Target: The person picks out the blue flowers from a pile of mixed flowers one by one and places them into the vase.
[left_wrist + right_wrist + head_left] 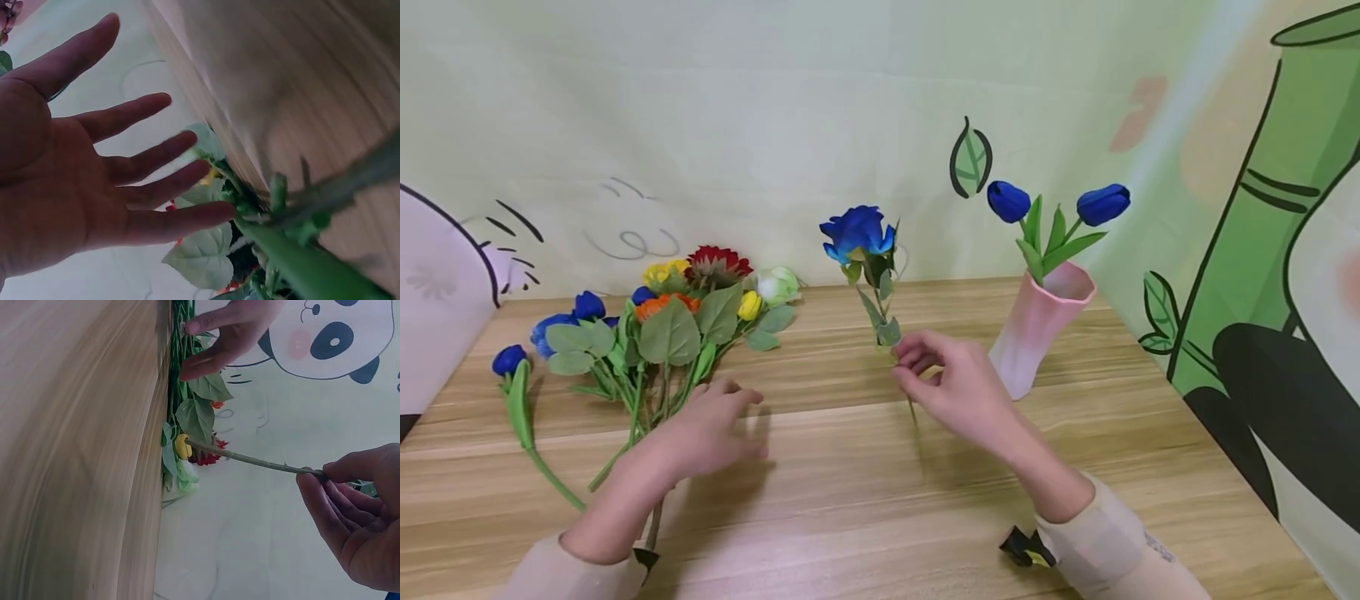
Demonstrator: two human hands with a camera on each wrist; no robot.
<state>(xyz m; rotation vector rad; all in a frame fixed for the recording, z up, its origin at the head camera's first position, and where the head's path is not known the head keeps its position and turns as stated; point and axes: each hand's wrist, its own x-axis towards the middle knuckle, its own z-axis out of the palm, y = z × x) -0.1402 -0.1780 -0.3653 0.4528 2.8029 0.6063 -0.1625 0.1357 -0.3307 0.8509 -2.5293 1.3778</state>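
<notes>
My right hand (958,387) pinches the stem of a blue rose (857,232) between thumb and fingertips. The rose stands upright above the table, bloom on top; in the right wrist view its bare stem (250,461) sticks out past the fingertips. My left hand (711,429), fingers spread and holding nothing, hovers at the right side of a pile of artificial flowers (670,337). In the left wrist view its palm and extended fingers show beside green stems (312,256). Right of the rose, a pink-and-white vase (1026,342) holds two blue tulips (1103,205).
The pile has red, yellow, orange, white and blue blooms with broad leaves. A single blue tulip (510,360) lies at its left, stem curving toward me. The wooden table (850,517) meets a printed cloth backdrop (775,125). A small black piece (1022,547) is by the right cuff.
</notes>
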